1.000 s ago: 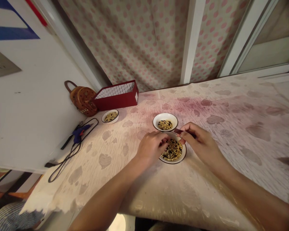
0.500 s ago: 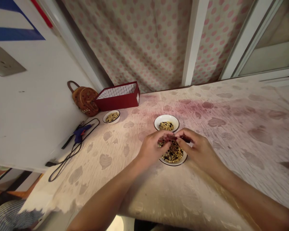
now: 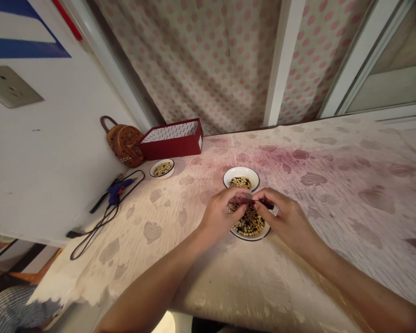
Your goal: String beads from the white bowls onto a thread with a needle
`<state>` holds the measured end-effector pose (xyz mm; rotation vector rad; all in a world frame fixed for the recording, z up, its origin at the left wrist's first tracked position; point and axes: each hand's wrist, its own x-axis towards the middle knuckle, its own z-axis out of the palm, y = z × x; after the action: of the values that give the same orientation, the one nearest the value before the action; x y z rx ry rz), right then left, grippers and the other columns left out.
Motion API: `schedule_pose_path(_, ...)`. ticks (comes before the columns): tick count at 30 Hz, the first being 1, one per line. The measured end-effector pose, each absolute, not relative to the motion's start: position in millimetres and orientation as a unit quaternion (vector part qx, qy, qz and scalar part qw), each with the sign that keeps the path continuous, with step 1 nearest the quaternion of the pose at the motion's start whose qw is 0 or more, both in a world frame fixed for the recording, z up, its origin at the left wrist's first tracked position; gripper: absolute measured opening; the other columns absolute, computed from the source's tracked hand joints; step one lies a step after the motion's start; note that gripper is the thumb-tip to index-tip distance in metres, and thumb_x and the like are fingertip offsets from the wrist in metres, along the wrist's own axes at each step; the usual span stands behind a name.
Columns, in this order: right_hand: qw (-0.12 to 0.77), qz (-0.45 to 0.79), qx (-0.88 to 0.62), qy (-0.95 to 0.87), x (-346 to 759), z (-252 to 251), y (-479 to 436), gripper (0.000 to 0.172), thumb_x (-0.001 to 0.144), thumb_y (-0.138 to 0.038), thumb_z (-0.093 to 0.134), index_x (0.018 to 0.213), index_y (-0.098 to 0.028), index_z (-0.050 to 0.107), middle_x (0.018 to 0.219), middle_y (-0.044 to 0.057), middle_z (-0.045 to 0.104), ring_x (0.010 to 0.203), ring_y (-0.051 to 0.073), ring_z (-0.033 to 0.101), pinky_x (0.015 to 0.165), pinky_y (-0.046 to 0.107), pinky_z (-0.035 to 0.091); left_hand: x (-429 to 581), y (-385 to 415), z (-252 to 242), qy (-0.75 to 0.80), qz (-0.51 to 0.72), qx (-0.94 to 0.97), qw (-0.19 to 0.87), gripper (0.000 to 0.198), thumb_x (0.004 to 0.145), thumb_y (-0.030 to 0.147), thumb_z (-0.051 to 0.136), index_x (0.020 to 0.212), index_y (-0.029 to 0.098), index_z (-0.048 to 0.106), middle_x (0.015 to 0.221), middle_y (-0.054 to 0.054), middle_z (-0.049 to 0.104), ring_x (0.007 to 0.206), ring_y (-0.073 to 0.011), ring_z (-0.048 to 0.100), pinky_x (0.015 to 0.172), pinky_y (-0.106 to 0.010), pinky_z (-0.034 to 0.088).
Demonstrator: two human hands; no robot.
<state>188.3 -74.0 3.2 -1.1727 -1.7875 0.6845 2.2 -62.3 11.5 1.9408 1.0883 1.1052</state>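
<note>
My hands meet above a white enamel dish with a dark rim (image 3: 250, 238), which holds mixed pale and black seeds (image 3: 250, 222). My right hand (image 3: 286, 215) pinches a slim dark red-handled tool (image 3: 261, 200), its tip reaching towards my left hand (image 3: 220, 215). The left fingers curl close over the seeds, and whatever they hold is hidden. My hands cover the dish's far part. Just beyond stands a similar dish (image 3: 241, 169) with seeds, and a smaller seed dish (image 3: 162, 168) sits farther left.
A red open box (image 3: 171, 138) and a brown studded handbag (image 3: 123, 145) stand at the table's far left. A blue glue gun (image 3: 115, 192) lies by the white wall with its black cord. A polka-dot curtain (image 3: 211, 60) hangs behind the leaf-patterned tablecloth (image 3: 333, 217).
My hands have drawn together over the near dish, bringing the red-handled tool closer to my left fingers. The view has shifted slightly. The dishes have not visibly moved on the table.
</note>
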Motion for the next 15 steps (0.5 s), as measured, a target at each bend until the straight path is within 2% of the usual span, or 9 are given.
schedule_pose_path(8,0.433,0.256,-0.479,-0.72,189,6,-74,0.009,0.094,-0.024,0.055,0.089,-0.025,0.062,0.086,0.001,0.07,0.076,0.019,0.064,0.071,0.033,0.047,2,-61,10,0.422,0.417,0.74,0.316,0.035,0.087,0.01,0.064,0.119,0.025,0.066,0.103,-0.001,0.076,0.093,-0.0151,0.072,0.091,-0.034,0.06)
schedule_pose_path(15,0.477,0.247,-0.505,-0.676,194,8,-70,0.011,0.095,-0.029,0.055,0.091,-0.024,0.063,0.085,0.002,0.07,0.077,0.019,0.064,0.067,0.032,0.045,-1,-24,10,0.458,0.418,0.746,0.244,0.026,0.087,0.007,0.063,0.108,0.022,0.069,0.099,-0.001,0.076,0.091,-0.0146,0.07,0.087,-0.031,0.057)
